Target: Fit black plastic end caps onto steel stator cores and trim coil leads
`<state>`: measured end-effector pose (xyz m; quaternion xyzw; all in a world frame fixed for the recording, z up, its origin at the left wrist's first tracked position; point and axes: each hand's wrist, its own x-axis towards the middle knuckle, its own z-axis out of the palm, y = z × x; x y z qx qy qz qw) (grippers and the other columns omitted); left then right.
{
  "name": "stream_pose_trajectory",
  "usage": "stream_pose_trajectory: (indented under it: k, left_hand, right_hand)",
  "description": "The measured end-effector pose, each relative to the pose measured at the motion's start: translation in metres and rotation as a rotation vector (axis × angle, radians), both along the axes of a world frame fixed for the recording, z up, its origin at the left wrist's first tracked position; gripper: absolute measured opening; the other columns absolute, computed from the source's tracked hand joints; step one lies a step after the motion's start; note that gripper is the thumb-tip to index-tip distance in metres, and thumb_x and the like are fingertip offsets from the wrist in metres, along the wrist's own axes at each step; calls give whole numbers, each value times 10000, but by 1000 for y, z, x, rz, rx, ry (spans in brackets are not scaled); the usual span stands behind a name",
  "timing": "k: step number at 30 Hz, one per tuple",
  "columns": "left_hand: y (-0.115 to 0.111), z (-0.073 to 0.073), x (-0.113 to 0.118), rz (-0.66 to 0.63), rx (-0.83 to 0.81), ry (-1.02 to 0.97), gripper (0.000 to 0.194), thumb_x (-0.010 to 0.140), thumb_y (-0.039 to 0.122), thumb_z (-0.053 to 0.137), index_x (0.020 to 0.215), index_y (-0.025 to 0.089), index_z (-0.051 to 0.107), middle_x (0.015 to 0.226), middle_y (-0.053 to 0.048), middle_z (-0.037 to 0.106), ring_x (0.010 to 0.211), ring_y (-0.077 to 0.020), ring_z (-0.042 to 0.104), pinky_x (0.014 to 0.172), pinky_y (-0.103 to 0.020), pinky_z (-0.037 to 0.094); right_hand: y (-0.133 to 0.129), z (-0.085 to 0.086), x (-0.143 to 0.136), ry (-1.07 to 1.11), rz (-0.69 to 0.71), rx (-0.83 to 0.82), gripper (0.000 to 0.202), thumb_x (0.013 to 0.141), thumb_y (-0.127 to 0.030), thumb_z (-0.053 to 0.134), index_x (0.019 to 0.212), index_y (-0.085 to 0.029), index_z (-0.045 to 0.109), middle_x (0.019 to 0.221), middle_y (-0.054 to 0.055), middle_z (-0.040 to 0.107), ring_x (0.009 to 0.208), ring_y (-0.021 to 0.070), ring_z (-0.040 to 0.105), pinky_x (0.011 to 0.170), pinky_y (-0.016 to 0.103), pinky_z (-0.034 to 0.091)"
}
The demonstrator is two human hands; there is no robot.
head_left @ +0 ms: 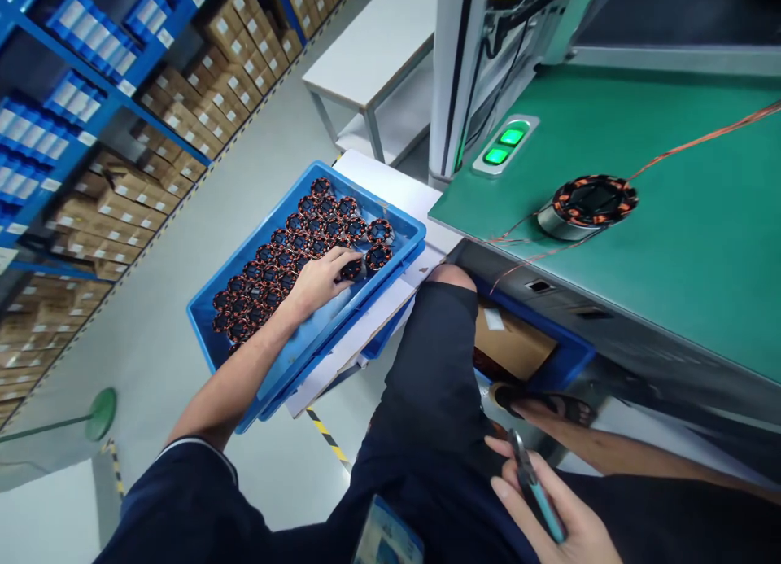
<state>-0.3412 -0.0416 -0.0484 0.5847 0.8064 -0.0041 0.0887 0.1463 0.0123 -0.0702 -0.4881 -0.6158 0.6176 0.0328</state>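
My left hand (320, 281) reaches into a blue tray (305, 348) on my left, its fingers closed round a wound motor stator (351, 268). Rows of similar stators (284, 257), black with copper windings, fill much of the tray. Close to my lap, my right hand (546, 507) grips a pair of small teal-handled pliers (540, 491), jaws pointing up; whether the jaws are apart I cannot tell. Another stator (586, 206), with a silver outer ring, stands on the green worktop (683, 279). Copper wires (701, 145) trail from it to the right and over the front edge.
Two lit green buttons (505, 146) sit on the worktop beside a machine post (455, 76). The tray rests on a white stand (403, 185). Beneath the worktop is a blue bin holding cardboard (518, 340). Shelves with boxes (201, 100) line the far left.
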Motion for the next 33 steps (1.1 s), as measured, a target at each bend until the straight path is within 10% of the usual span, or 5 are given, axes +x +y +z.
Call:
stream_pose_trajectory:
  k: [13,25,33]
  left_hand:
    - [12,-26,-1,85,67,57,466,1204,441,586,1639,377,739,1792,-20,635,1422,-323,796,1088,-466,704]
    - [20,-14,11,162,98,79,361,1171,403,648,1466,346,849,1731,-14,692,1365,-302,830,997,-425,724]
    - [46,63,49,148,355,22,387,1124,257,617,1466,286,794,1443,-69,846,1173,-262,835,1026,-424,690]
  right_hand:
    - [-1,-5,-6,70,56,-9,596,917,-673,866,1323,-238,906,1168,89,915,1005,215,884,852,160,679]
    - [-8,-13,9,30,63,6,635,967,-699,802,1379,-223,886,930,53,836,898,168,848,927,140,651]
    - [-15,-3,12,91,106,14,584,1031,-638,768,1448,-239,857,1110,92,859,985,198,838,1002,223,673]
